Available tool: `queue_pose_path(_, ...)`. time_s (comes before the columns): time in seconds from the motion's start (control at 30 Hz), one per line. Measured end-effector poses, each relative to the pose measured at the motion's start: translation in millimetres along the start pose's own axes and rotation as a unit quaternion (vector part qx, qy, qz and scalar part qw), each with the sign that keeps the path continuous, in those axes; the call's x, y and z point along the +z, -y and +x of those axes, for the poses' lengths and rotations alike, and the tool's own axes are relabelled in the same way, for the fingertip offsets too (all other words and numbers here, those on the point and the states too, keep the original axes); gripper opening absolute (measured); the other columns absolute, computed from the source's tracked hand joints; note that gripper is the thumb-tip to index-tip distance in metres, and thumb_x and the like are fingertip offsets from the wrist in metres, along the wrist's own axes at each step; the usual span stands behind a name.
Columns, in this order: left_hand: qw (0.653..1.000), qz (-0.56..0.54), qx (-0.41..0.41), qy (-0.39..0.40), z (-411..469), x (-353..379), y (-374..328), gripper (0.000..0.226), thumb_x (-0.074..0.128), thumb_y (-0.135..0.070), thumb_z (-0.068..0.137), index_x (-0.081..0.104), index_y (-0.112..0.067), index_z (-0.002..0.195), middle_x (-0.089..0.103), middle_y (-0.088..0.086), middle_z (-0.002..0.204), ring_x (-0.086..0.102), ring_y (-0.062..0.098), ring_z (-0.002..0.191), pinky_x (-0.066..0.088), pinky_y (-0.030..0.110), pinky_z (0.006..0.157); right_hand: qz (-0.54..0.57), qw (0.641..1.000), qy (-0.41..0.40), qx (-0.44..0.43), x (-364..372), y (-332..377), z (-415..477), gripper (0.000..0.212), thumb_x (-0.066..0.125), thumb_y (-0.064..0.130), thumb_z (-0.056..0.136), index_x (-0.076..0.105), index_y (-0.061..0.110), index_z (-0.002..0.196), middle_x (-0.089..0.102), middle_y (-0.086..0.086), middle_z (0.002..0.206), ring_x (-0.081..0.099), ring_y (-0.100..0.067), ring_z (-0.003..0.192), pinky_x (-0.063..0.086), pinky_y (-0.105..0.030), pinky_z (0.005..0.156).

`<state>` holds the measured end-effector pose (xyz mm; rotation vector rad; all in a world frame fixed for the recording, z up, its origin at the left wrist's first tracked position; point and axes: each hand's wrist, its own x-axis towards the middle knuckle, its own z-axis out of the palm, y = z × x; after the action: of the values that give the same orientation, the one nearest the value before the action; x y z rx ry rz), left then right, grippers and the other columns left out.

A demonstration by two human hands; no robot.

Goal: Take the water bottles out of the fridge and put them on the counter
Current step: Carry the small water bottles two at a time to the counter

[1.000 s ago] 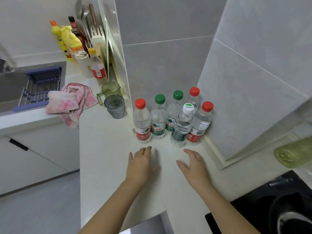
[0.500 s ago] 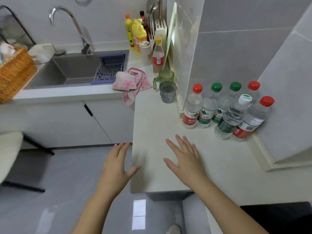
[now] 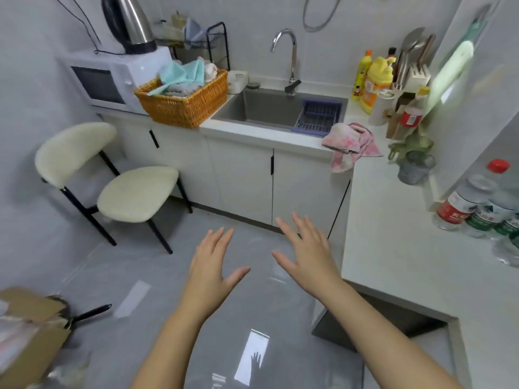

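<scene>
Left hand (image 3: 210,267) empty, fingers spread; right hand (image 3: 306,256) likewise

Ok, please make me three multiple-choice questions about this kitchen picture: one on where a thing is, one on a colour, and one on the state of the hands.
1. Where does the pink cloth lie?
A. on the chair seat
B. on the counter edge beside the sink, one end hanging down
C. inside the wicker basket

2. What colour is the cap of the bottle at the far right edge?
A. red
B. blue
C. black

3. What are the two hands doing?
A. each holds a bottle
B. both are open and empty, above the floor
C. both press on the counter

Answers:
1 B: the pink cloth rests on the counter right of the sink and droops over the cabinet front.
2 A: the cap is red.
3 B: the left hand and the right hand show spread fingers, with nothing in them.
</scene>
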<state>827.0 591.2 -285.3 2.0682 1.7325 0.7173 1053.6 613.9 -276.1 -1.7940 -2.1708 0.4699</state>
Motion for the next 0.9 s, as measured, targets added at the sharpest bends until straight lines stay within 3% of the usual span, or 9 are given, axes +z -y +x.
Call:
queue_pose_path(0.17, 0.998, 0.005, -0.041, -0.053, -54.7, -64.3, 48.6, 0.081, 0.060, -0.056, 0.085, 0.022, -0.029, 0.151, 0.019, -0.008, 0.159, 0.004, 0.011, 0.148, 0.014, 0.034, 0.120, 0.000, 0.998, 0.011, -0.065, 30.2, 94.4, -4.8, 0.067, 0.043, 0.058, 0.096, 0.010, 0.046, 0.154, 0.001, 0.005, 0.166, -0.007, -0.018, 0.152, 0.000, -0.042, 0.122)
queue_pose_path(0.37, 0.992, 0.030, -0.081, -0.094, -96.1, -117.4, 84.8, 0.079, 0.056, -0.057, 0.086, 0.020, -0.031, 0.152, 0.015, -0.009, 0.159, -0.001, 0.009, 0.148, 0.016, 0.043, 0.120, -0.034, 0.984, 0.030, -0.174, 43.0, 183.3, 9.8, 0.068, 0.043, 0.057, 0.097, 0.007, 0.045, 0.154, 0.000, 0.004, 0.166, -0.008, -0.018, 0.152, 0.001, -0.045, 0.123)
queue_pose_path(0.9, 0.933, 0.105, -0.270, -0.215, -196.1, -167.6, 109.5, 0.077, 0.053, -0.055, 0.089, 0.018, -0.030, 0.152, 0.013, -0.007, 0.161, 0.000, 0.014, 0.149, 0.013, 0.042, 0.121, -0.041, 0.916, 0.102, -0.385, 83.9, 287.5, 17.2, 0.068, 0.043, 0.056, 0.097, 0.007, 0.045, 0.154, -0.001, 0.003, 0.166, -0.009, -0.020, 0.152, -0.002, -0.043, 0.122)
